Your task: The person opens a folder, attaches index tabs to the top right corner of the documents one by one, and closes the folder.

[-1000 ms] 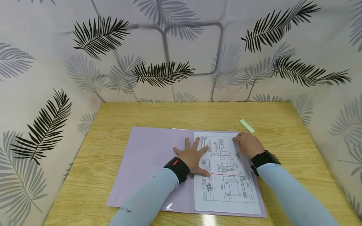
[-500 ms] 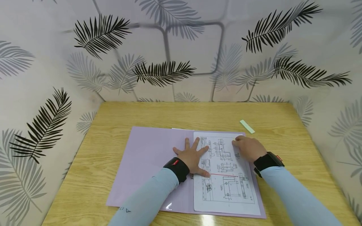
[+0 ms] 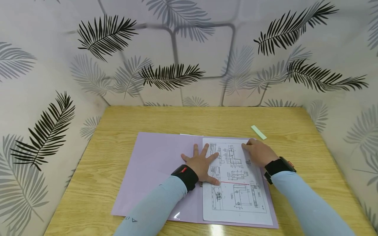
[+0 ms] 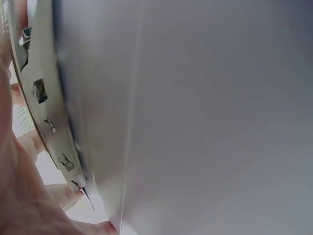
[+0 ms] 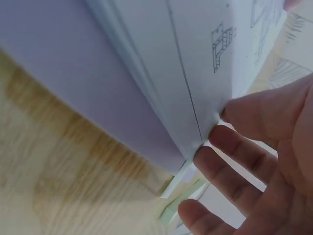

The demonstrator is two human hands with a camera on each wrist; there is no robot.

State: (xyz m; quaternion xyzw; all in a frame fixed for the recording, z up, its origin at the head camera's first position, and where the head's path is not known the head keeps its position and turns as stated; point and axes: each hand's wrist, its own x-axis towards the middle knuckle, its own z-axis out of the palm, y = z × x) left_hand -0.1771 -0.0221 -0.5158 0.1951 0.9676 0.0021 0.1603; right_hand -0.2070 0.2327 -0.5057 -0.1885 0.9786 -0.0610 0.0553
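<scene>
Honestly hardly anything's moved: compared with a second ago, the right hand (image 3: 260,153) has its wrist a touch further right in the frame, and the left hand (image 3: 199,165) is parked in the same spot.

Head view first. The purple folder (image 3: 155,164) lies open on the wooden table (image 3: 165,119), lower middle of the frame, with the drawing sheets (image 3: 245,196) on its right half. Left hand is flat with all the fingers fanned out, across the fold and the sheets' left edge. Right hand is at the sheets' upper right corner, fingers bent in and pinching it. There's a red line (image 3: 234,183) across the drawing, and a pale green strip (image 3: 258,132) on the table just above the right hand. Light blue sleeves, black wristbands.

Left wrist cam: palm and spread fingers down the left side, not gripping anything, next to a pale strip with metal fittings (image 4: 66,161). Folder purple fills the rest.

Right wrist cam: thumb on the sheet and two fingers at its edge, grasping the corner right of centre. One more finger sits loose at bottom centre, near the green strip.
</scene>
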